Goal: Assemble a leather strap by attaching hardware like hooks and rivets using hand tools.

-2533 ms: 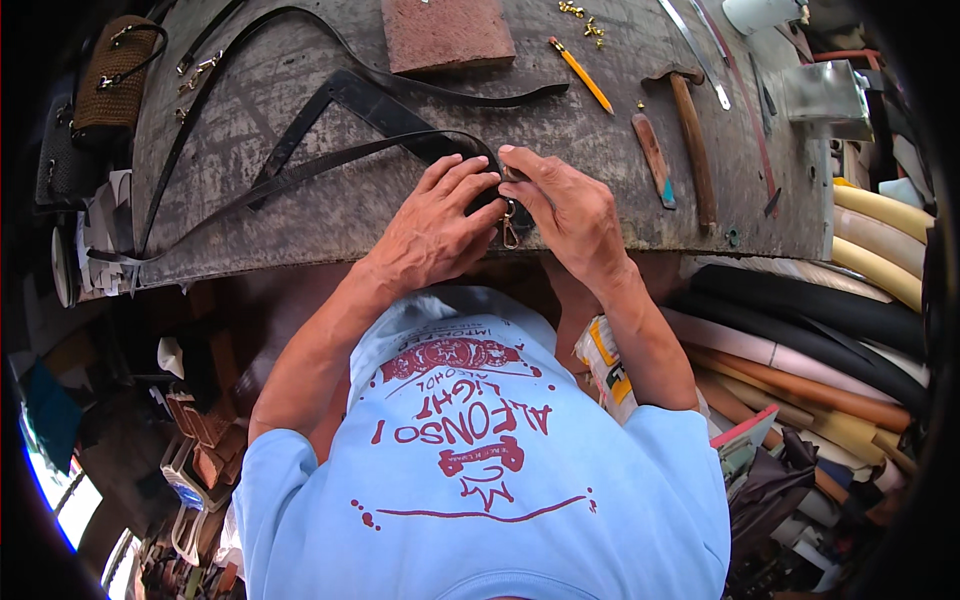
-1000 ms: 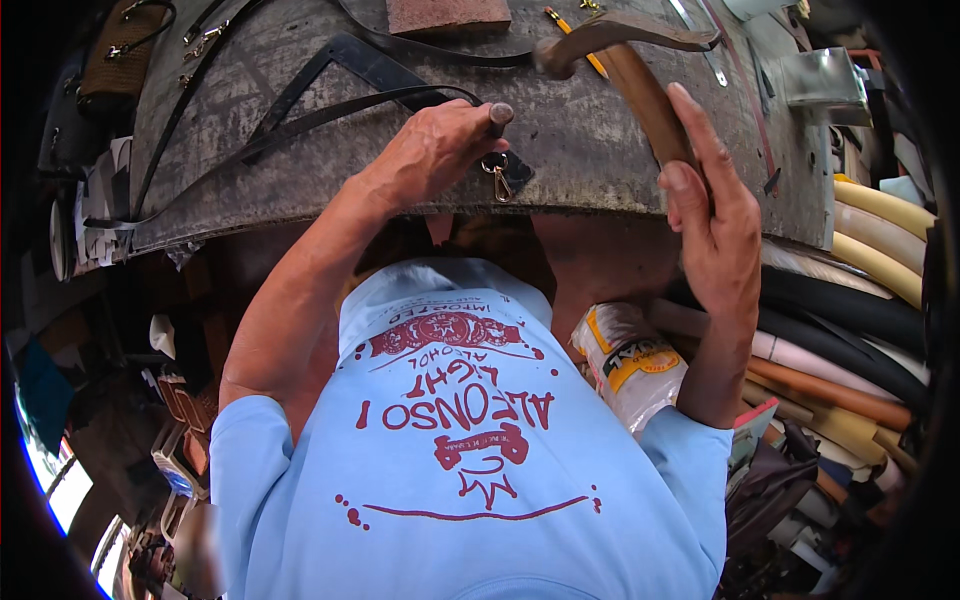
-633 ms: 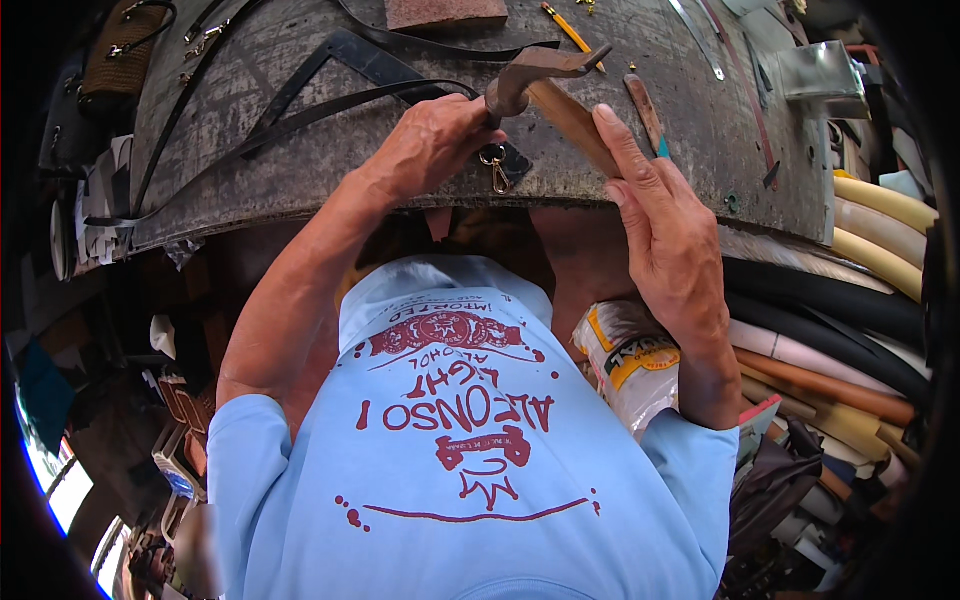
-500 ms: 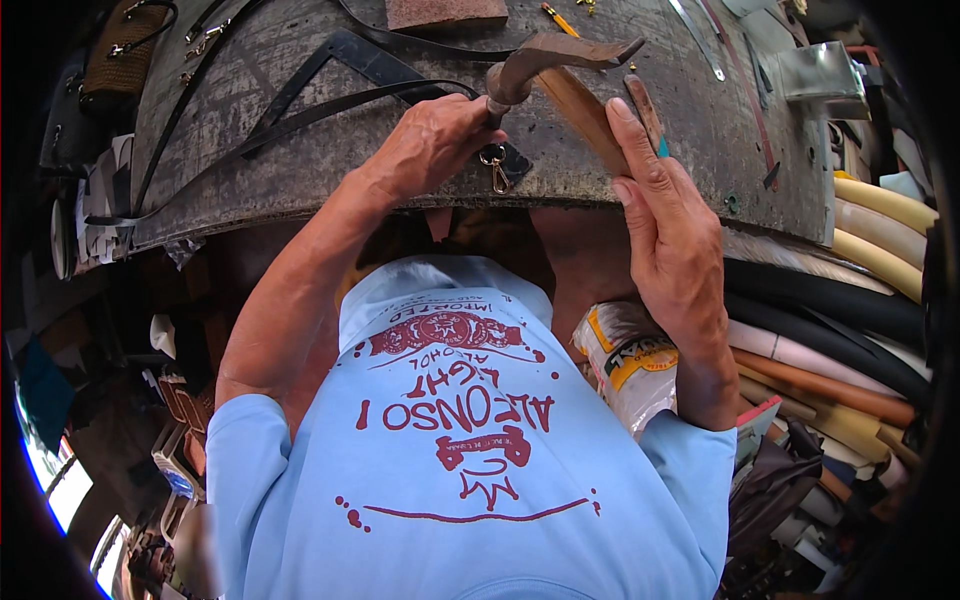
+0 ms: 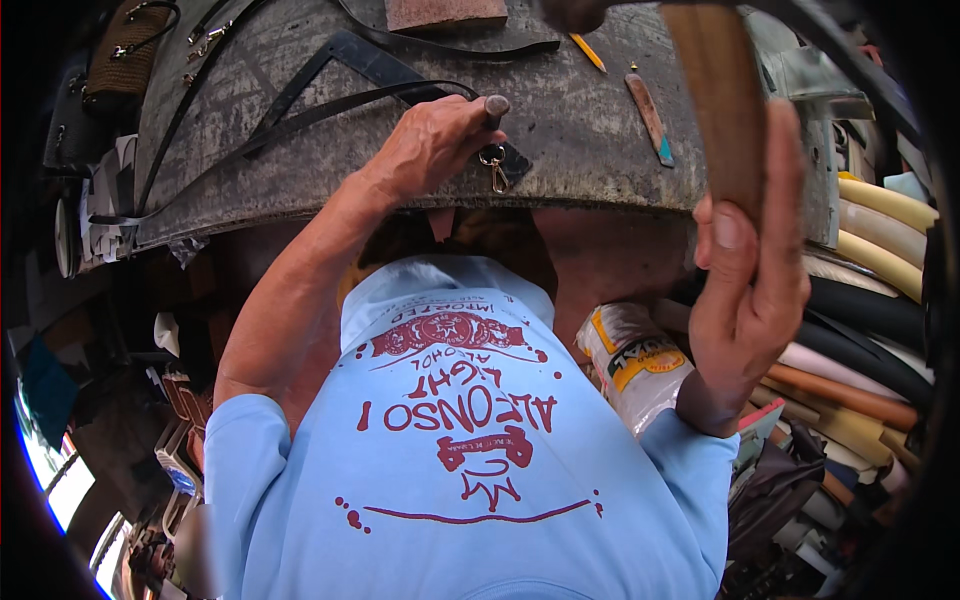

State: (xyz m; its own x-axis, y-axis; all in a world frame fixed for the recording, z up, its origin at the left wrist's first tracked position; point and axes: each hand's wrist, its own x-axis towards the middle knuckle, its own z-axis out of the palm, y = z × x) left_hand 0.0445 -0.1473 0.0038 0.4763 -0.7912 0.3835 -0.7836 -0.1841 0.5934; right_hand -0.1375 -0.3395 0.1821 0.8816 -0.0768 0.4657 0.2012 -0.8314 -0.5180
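Observation:
My left hand (image 5: pixel 440 145) is closed around an upright metal punch (image 5: pixel 496 105), whose round top end pokes out above the fingers. Under that hand runs a black leather strap (image 5: pixel 330 118), and a gold swivel clasp (image 5: pixel 498 172) hangs at its end by the table's front edge. Raised at the right, my right hand (image 5: pixel 750 270) grips the wooden handle of a hammer (image 5: pixel 715 100). The hammer's dark head is partly cut off by the upper edge. The punch's lower tip is hidden by my left hand.
On the worn table (image 5: pixel 590 150) lie a wooden-handled tool (image 5: pixel 648 115), a yellow pencil (image 5: pixel 588 53), a black metal square (image 5: pixel 300 90) and a reddish block (image 5: pixel 445 14). Rolls of material (image 5: pixel 880 240) are stacked at the right. A plastic sack (image 5: pixel 635 360) stands below the table edge.
My right hand has lifted the hammer up and to the right, away from the punch's top. My left hand holds the punch in the same place.

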